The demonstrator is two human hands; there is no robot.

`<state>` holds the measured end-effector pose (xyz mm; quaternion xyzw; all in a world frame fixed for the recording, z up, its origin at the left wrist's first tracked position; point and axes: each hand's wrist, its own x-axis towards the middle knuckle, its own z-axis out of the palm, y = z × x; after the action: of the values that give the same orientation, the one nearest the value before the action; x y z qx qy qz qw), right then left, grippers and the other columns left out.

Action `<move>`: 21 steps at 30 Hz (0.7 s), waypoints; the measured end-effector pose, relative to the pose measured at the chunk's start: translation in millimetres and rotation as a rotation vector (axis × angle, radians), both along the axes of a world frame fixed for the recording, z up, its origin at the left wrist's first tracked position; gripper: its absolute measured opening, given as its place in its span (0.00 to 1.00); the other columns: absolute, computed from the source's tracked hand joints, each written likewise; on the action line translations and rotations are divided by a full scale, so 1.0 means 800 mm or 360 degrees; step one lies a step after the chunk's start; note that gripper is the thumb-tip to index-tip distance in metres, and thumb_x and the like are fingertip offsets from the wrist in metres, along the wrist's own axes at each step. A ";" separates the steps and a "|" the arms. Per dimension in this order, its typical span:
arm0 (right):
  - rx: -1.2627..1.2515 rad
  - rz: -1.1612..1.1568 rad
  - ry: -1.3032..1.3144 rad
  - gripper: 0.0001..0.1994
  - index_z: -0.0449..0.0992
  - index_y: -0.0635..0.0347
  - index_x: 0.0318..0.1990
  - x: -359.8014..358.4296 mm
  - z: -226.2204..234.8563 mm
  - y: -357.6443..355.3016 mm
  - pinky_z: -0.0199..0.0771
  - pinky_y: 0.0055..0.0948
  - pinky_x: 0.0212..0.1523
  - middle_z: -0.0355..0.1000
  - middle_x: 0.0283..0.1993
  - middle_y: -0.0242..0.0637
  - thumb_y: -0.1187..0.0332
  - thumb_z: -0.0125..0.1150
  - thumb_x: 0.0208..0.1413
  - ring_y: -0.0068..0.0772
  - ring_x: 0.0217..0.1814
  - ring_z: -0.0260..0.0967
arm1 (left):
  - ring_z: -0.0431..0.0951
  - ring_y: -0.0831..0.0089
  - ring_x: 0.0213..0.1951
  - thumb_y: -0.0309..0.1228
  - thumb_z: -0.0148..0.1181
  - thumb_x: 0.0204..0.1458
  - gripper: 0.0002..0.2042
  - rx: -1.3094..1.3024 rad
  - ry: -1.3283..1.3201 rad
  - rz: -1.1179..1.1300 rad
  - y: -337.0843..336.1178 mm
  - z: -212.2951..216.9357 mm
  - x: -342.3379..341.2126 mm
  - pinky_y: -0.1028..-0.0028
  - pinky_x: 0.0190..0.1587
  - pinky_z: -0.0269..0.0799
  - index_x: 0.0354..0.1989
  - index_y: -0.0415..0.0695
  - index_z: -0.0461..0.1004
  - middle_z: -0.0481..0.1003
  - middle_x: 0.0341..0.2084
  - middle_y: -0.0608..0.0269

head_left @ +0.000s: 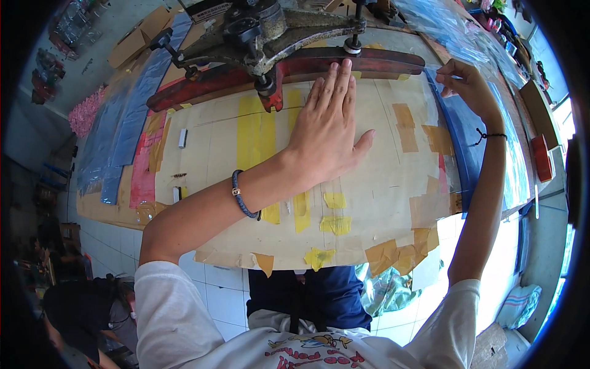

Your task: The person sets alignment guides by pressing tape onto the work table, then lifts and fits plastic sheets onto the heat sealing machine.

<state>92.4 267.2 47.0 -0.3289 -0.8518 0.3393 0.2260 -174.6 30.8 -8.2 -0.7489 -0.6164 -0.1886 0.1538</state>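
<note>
White tiles [224, 301] run beneath the desk [101, 210], and up on top sits a long red bar [384, 61], our landmark, with a dark metal frame [310, 34] standing over it. Nearer the person than the bar — a cream board [206, 144], striped and patched with yellow tape [249, 132]. And look at the left hand [329, 126]: flat, fingers straight, gripping nothing, spread over the board with its fingertips overlapping the bar's near edge. Whether the palm presses down, I can't tell. Over to the right hand [464, 86], just off the bar's right end — fingers curled in above a blue sheet [470, 150]; whether they pinch anything, can't tell. Beyond the bar's left end, a cardboard box [138, 40].
</note>
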 end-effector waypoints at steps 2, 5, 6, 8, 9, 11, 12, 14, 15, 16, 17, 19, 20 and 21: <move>-0.0018 -0.0011 -0.0007 0.09 0.76 0.66 0.45 0.000 0.000 0.002 0.78 0.24 0.39 0.78 0.41 0.34 0.69 0.62 0.64 0.21 0.33 0.77 | 0.45 0.43 0.75 0.49 0.50 0.62 0.41 0.0006 -0.0002 -0.0012 -0.001 0.001 0.000 0.54 0.75 0.45 0.68 0.19 0.51 0.45 0.72 0.29; -0.0026 -0.0013 -0.0040 0.08 0.76 0.66 0.45 -0.001 0.002 0.002 0.79 0.24 0.39 0.78 0.42 0.34 0.70 0.61 0.64 0.22 0.34 0.77 | 0.45 0.43 0.75 0.49 0.50 0.62 0.41 0.0002 -0.0004 -0.0009 -0.001 0.000 -0.001 0.54 0.74 0.45 0.68 0.19 0.51 0.45 0.72 0.29; -0.0025 -0.0008 -0.0040 0.08 0.76 0.66 0.45 -0.002 0.002 0.002 0.79 0.24 0.39 0.78 0.42 0.34 0.70 0.61 0.64 0.22 0.34 0.77 | 0.45 0.43 0.75 0.49 0.50 0.62 0.41 0.0002 -0.0005 -0.0003 -0.001 0.000 -0.002 0.54 0.74 0.45 0.68 0.19 0.51 0.45 0.72 0.29; -0.0025 -0.0010 -0.0064 0.08 0.76 0.66 0.45 -0.002 0.002 0.002 0.79 0.24 0.39 0.78 0.41 0.34 0.70 0.61 0.64 0.22 0.34 0.78 | 0.45 0.43 0.75 0.49 0.50 0.62 0.41 0.0017 -0.0008 -0.0008 -0.002 0.001 -0.001 0.54 0.75 0.45 0.68 0.19 0.51 0.45 0.72 0.29; -0.0024 -0.0007 -0.0066 0.08 0.76 0.66 0.45 -0.001 0.002 0.003 0.79 0.24 0.39 0.78 0.41 0.34 0.70 0.61 0.64 0.22 0.34 0.78 | 0.45 0.43 0.75 0.49 0.50 0.62 0.41 0.0018 -0.0010 -0.0004 -0.002 0.001 -0.002 0.54 0.75 0.45 0.68 0.19 0.51 0.45 0.72 0.29; -0.0036 -0.0003 -0.0038 0.08 0.76 0.65 0.45 -0.001 0.001 0.002 0.78 0.23 0.39 0.78 0.41 0.33 0.70 0.61 0.64 0.21 0.34 0.77 | 0.46 0.43 0.74 0.49 0.50 0.61 0.41 0.0026 -0.0008 -0.0004 -0.002 -0.001 -0.002 0.54 0.74 0.45 0.68 0.19 0.52 0.45 0.72 0.29; -0.0036 -0.0002 -0.0036 0.08 0.76 0.65 0.45 -0.002 -0.001 0.003 0.78 0.23 0.39 0.78 0.41 0.33 0.70 0.61 0.64 0.21 0.34 0.77 | 0.46 0.43 0.74 0.49 0.50 0.61 0.41 0.0026 -0.0006 -0.0003 -0.002 -0.001 -0.002 0.54 0.74 0.45 0.68 0.19 0.52 0.45 0.72 0.29; -0.0029 0.0012 0.0007 0.09 0.76 0.65 0.45 0.001 -0.002 0.005 0.77 0.23 0.38 0.78 0.40 0.32 0.69 0.62 0.63 0.20 0.33 0.76 | 0.46 0.43 0.74 0.49 0.50 0.61 0.41 0.0032 -0.0006 -0.0007 -0.002 0.000 0.000 0.54 0.74 0.45 0.68 0.20 0.52 0.45 0.72 0.29; -0.0027 0.0002 0.0003 0.09 0.76 0.65 0.45 0.004 -0.003 0.006 0.77 0.23 0.38 0.78 0.40 0.32 0.69 0.62 0.63 0.20 0.33 0.76 | 0.46 0.43 0.74 0.49 0.50 0.61 0.41 0.0034 -0.0011 -0.0017 -0.002 0.000 0.000 0.54 0.74 0.45 0.68 0.20 0.52 0.45 0.72 0.29; -0.0003 -0.0003 0.0009 0.09 0.77 0.65 0.45 0.003 -0.001 0.004 0.77 0.23 0.38 0.77 0.39 0.32 0.68 0.62 0.63 0.20 0.32 0.75 | 0.46 0.44 0.75 0.49 0.51 0.61 0.41 0.0025 0.0001 -0.0010 -0.001 0.001 0.001 0.54 0.74 0.45 0.67 0.19 0.52 0.45 0.72 0.29; 0.0022 -0.0011 0.0014 0.10 0.77 0.65 0.45 0.002 0.001 0.001 0.76 0.23 0.38 0.77 0.38 0.31 0.67 0.62 0.63 0.19 0.32 0.74 | 0.45 0.44 0.75 0.49 0.51 0.61 0.41 0.0017 0.0012 -0.0004 -0.001 0.001 0.001 0.54 0.74 0.45 0.67 0.19 0.52 0.45 0.72 0.29; 0.0073 -0.0030 -0.0014 0.10 0.77 0.64 0.45 -0.002 0.003 -0.003 0.76 0.23 0.38 0.76 0.37 0.30 0.67 0.63 0.63 0.19 0.31 0.73 | 0.44 0.45 0.75 0.50 0.50 0.61 0.41 0.0019 0.0010 0.0002 0.000 -0.002 0.000 0.53 0.74 0.44 0.67 0.20 0.54 0.43 0.73 0.30; 0.0120 -0.0035 -0.0037 0.10 0.78 0.64 0.45 -0.005 0.004 -0.005 0.75 0.23 0.37 0.75 0.35 0.30 0.66 0.63 0.63 0.19 0.31 0.72 | 0.43 0.46 0.75 0.51 0.49 0.61 0.41 0.0017 0.0014 0.0023 0.000 -0.003 -0.001 0.52 0.74 0.44 0.67 0.20 0.55 0.41 0.73 0.32; 0.0082 -0.0019 0.0029 0.10 0.78 0.64 0.44 -0.007 0.001 -0.006 0.75 0.23 0.37 0.75 0.35 0.29 0.66 0.63 0.62 0.20 0.32 0.71 | 0.43 0.46 0.75 0.51 0.49 0.61 0.41 0.0019 0.0010 0.0009 0.000 -0.004 -0.002 0.52 0.74 0.44 0.67 0.20 0.55 0.41 0.73 0.32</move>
<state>86.9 262.3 47.7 -0.3249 -0.8563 0.3189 0.2440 -176.5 30.5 -11.5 -0.7468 -0.6168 -0.1895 0.1608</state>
